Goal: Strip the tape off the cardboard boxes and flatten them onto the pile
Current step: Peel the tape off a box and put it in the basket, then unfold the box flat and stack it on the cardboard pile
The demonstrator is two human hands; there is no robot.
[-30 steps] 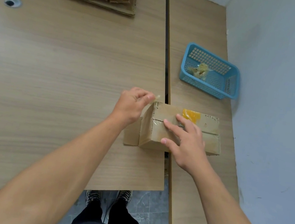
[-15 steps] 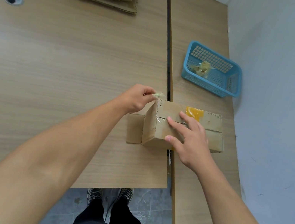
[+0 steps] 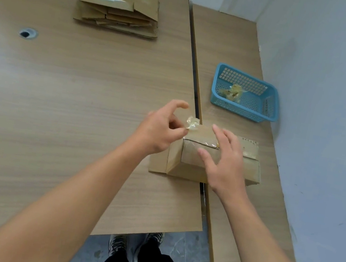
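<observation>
A small cardboard box [image 3: 190, 156] lies across the gap between two tables, one end flap [image 3: 158, 160] folded out flat on its left. Clear tape runs along its top seam. My left hand [image 3: 158, 130] is at the box's far left corner and pinches a crumpled bit of clear tape [image 3: 193, 122] that sticks up from that corner; its index finger is raised. With straight fingers spread, my right hand [image 3: 224, 162] rests on top of the box. The pile of flattened boxes [image 3: 119, 9] lies at the far side of the left table.
A blue plastic basket [image 3: 270, 106] with crumpled tape scraps [image 3: 231, 92] stands on the right table beyond the box, near the wall. A cable hole [image 3: 25, 33] is in the left table. The tables' front edges are close below the box, with my shoes on the floor.
My left hand has pulled the tape wad up at the box corner and its fingers have spread. My right hand has slid further over the box top, and the view has tilted up.
</observation>
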